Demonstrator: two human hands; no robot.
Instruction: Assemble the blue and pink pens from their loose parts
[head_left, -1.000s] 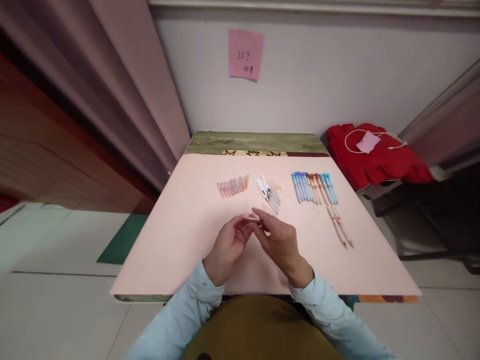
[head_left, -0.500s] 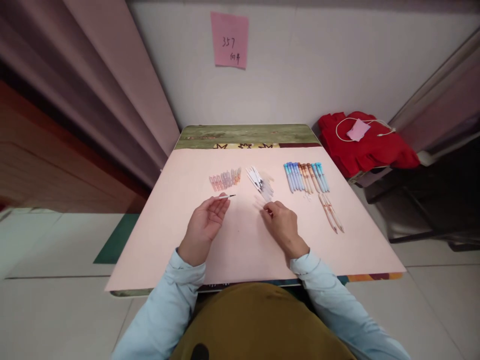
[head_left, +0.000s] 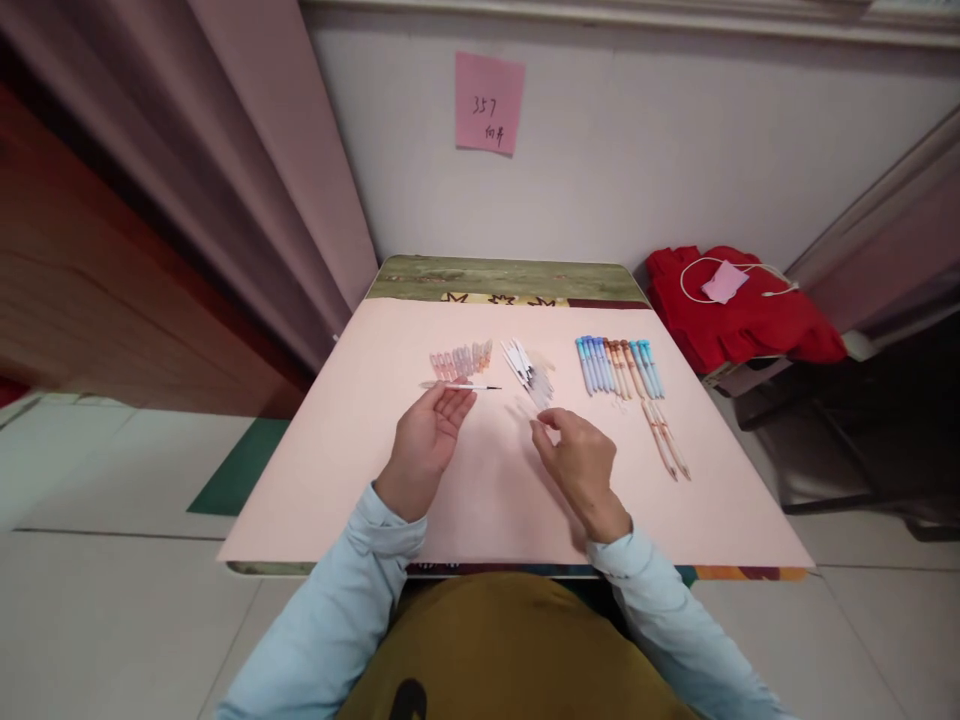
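My left hand (head_left: 424, 445), palm up, pinches a white pen refill (head_left: 484, 387) with a dark tip; it lies level, pointing right. My right hand (head_left: 581, 460) is closed, thumb against forefinger, on a small clear piece (head_left: 527, 407) that is blurred and hard to make out. Just beyond it lies a pile of white refills (head_left: 515, 360) with dark tips, beside see-through plastic parts (head_left: 541, 385). Behind my left fingers is a row of clear patterned pen barrels (head_left: 461, 360) in pink, grey and orange.
To the right stands a row of blue, brown and light blue pens (head_left: 619, 367). Nearer me are two brownish pens (head_left: 665, 440) and tiny white bits (head_left: 619, 405). Pink paper covers the table (head_left: 315, 500). A red cloth (head_left: 757, 325) with a white cable sits beyond the right edge.
The refill now sticks out farther on both sides of my left fingers. My right hand has lifted slightly and moved right with its clear piece. The whole view has shifted a little.
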